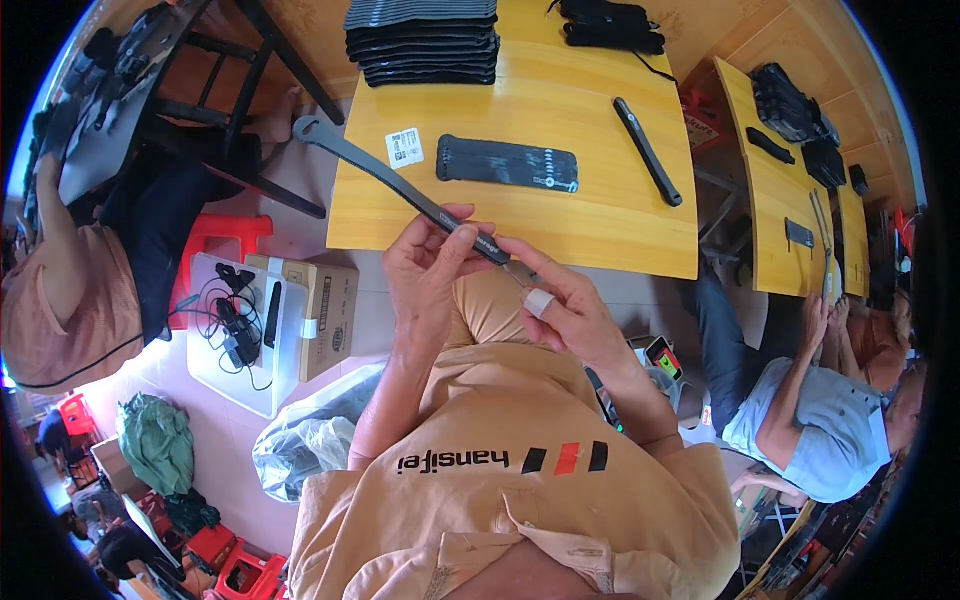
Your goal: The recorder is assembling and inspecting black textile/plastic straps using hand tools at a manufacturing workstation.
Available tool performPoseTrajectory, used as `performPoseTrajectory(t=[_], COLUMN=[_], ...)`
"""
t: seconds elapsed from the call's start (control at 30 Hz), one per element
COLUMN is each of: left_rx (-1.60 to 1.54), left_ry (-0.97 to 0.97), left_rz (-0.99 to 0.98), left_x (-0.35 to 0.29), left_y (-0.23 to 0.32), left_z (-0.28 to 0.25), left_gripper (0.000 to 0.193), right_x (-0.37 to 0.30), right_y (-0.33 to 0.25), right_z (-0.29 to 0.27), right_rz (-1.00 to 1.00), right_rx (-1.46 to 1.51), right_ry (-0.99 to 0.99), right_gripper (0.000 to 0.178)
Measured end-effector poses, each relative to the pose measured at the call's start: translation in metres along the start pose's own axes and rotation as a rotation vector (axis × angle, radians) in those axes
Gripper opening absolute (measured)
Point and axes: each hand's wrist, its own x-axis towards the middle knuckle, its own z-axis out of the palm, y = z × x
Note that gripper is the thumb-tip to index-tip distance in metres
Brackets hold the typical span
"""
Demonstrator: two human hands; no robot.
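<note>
My left hand [430, 275] is closed around a long dark strap [385, 185] with a rounded loop at its far end. The strap slants from the upper left down to my fingers, and pale lettering shows near its lower end. At that end my right hand [568, 310] pinches a thin, slender thing [516, 276], too small to name. White tape [540, 302] wraps one right finger. On the table ahead lie a flat bundle of dark straps [508, 163] and a white printed label [405, 148]. Farther right rests a single dark strap [647, 150], folded narrow.
A tall stack of dark straps [422, 45] stands on the wooden table [600, 235], with black bundles [612, 25] at its far edge. Below left are a white bin of cables [270, 345], a cardboard box [330, 315] and a red stool [225, 232]. People work on both sides.
</note>
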Motion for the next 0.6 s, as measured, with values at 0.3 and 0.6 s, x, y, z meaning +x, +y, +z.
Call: performPoseTrajectory(t=[0.3, 0.6], left_rx=[-0.01, -0.061], left_ry=[0.017, 0.013], left_rz=[0.057, 0.018], left_x=[-0.0018, -0.005], left_y=[-0.0012, -0.0003], left_z=[0.0028, 0.0041], left_gripper=[0.022, 0.022], right_x=[0.0007, -0.0002], right_y=[-0.0003, 0.0003], right_z=[0.0006, 0.004], right_rz=[-0.015, -0.03], right_rx=[-0.016, 0.007], right_ry=[0.01, 0.041], right_gripper=[0.054, 0.053])
